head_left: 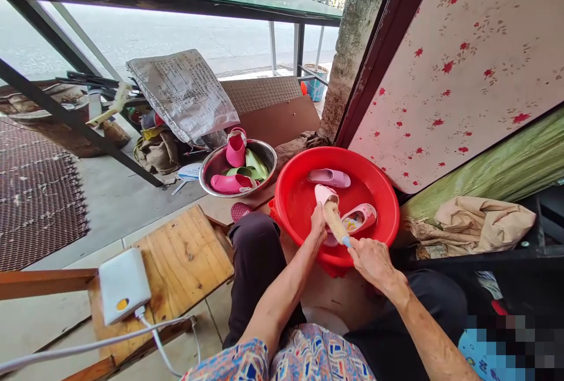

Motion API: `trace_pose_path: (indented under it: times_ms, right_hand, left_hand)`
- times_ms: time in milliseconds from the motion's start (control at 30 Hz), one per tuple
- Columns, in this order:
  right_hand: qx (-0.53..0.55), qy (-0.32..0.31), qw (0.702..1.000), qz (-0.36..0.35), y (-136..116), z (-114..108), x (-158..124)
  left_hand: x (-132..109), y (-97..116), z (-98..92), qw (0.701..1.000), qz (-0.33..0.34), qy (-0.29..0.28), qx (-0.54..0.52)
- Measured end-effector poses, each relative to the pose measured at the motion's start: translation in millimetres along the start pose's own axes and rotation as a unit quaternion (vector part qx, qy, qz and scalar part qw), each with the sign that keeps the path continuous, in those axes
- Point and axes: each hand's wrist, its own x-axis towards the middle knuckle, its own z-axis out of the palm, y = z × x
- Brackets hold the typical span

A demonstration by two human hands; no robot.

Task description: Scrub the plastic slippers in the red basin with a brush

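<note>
Slipper [326, 194] in left hand [316, 228], brush [335, 222] in right hand [372, 263], red basin [339, 161] below

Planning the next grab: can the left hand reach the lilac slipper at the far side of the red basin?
Probably, once freed: the left hand holds a pink slipper, but the lilac slipper lies just beyond it in the red basin, nothing between them.

A white charger [124, 286] on the left edge of a wooden stool [185, 258], its white cable [163, 346] trailing off the corner; a printed paper sheet [183, 96] farther off; a dark woven mat [39, 199] at far left.
</note>
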Motion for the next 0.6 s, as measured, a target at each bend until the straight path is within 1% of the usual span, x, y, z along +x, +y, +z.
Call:
trace_pose_path:
  times_ms: [67,133,200,300,400,500,600]
  right_hand:
    - [0.0,-0.009,1.0,-0.007,6.3,0.7,-12.5]
    - [0.006,-0.011,1.0,0.008,12.6,0.9,-13.1]
    - [0.011,-0.009,1.0,0.026,16.6,0.8,-2.0]
    - [0.021,-0.006,0.998,0.05,15.2,2.6,23.7]
    - [0.03,-0.001,0.998,0.059,8.4,8.8,38.7]
    - [0.014,0.02,0.998,0.051,3.3,16.1,32.9]
    - [-0.008,0.029,0.999,0.028,3.7,18.0,13.4]
  left_hand:
    - [-0.3,2.6,-0.5,1.0,-0.015,0.009,-0.013]
    - [-3.2,1.7,-0.4,1.0,-0.024,0.005,-0.007]
    - [-8.7,-2.1,0.8,0.999,-0.035,-0.01,0.011]
    - [-18.9,-8.1,3.2,0.997,-0.07,-0.023,0.03]
    - [-25.2,-9.4,4.2,0.996,-0.087,-0.018,0.026]
    - [-23.0,-7.1,3.9,0.997,-0.079,-0.005,0.011]
    - [-14.3,-2.4,2.7,0.999,-0.052,-0.007,0.007]
